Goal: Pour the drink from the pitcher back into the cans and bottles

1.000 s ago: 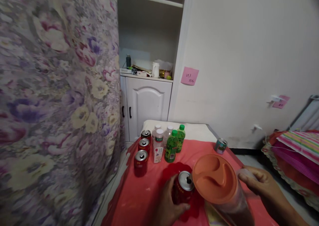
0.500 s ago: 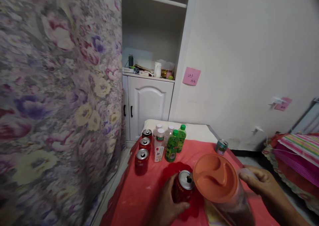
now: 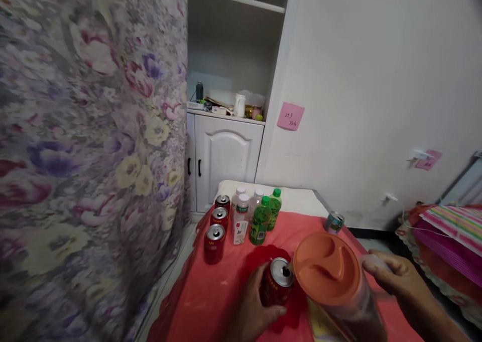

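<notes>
My left hand (image 3: pixel 256 307) is wrapped round a red drink can (image 3: pixel 277 284), whose top is open. That can stands over a red scalloped mat (image 3: pixel 263 254). Gripped by its handle in my right hand (image 3: pixel 399 276) is a clear pitcher (image 3: pixel 356 314) with an orange lid (image 3: pixel 327 269). The pitcher tilts toward the can, and its lid edge is at the can's opening. Whether liquid flows between them I cannot make out. Dark contents show through the pitcher's wall.
Several red cans (image 3: pixel 214 244) line the table's left side. Beside them stand clear white-capped bottles (image 3: pixel 241 221) and green bottles (image 3: pixel 260 221). A small teal can (image 3: pixel 334 222) is near the right edge. Yellow material (image 3: pixel 324 327) lies under the pitcher. A floral curtain (image 3: pixel 94 156) hangs at left.
The view has shifted very slightly. Both hands keep their grip, and the pitcher remains tilted at the can in almost the same position.
</notes>
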A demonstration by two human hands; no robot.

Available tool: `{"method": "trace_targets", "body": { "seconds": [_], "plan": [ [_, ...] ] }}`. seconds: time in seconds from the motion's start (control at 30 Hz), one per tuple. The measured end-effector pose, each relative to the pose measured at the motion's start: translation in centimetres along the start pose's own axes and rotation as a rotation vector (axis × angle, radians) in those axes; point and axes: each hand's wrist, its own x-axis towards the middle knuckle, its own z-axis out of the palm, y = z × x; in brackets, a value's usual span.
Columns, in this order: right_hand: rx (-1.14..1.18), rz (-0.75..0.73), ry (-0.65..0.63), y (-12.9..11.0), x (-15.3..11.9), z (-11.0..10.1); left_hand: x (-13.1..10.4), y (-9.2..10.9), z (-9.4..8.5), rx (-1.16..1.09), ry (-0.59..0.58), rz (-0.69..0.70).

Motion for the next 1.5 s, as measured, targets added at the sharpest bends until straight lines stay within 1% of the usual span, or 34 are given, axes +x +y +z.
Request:
{"method": "trace_targets", "body": {
  "seconds": [0.2, 0.33, 0.47, 0.57, 0.77, 1.03, 1.2, 1.37, 1.5],
  "plan": [
    [-0.002, 0.033, -0.011, 0.0, 0.1, -0.2, 0.0, -0.3, -0.1, -0.008, -0.008, 0.02],
    [0.009, 0.048, -0.036, 1.0, 0.3, -0.5, 0.0, -0.2, -0.2, -0.018, -0.029, 0.028],
    [-0.003, 0.046, -0.067, 2.4, 0.7, -1.0, 0.1, -0.1, -0.2, -0.009, -0.03, 0.004],
    [-0.018, 0.048, -0.083, 2.9, 0.8, -1.1, 0.1, -0.1, -0.2, 0.011, -0.034, -0.005],
    [-0.003, 0.061, -0.075, 2.4, 0.7, -1.0, 0.2, -0.1, -0.3, 0.036, -0.036, -0.004],
    [-0.031, 0.035, -0.097, 1.8, 0.4, -1.0, 0.2, -0.1, -0.2, 0.009, -0.046, 0.0],
    [-0.028, 0.037, -0.094, 1.7, 0.6, -1.1, 0.3, -0.5, -0.3, -0.013, -0.058, 0.02],
    [-0.023, 0.046, -0.083, 1.1, 0.5, -1.0, 0.5, -1.0, -0.3, 0.006, -0.045, 0.033],
    [-0.033, 0.041, -0.067, 0.7, 0.4, -1.1, 0.6, -1.1, -0.2, 0.036, -0.034, 0.007]
  ]
}}
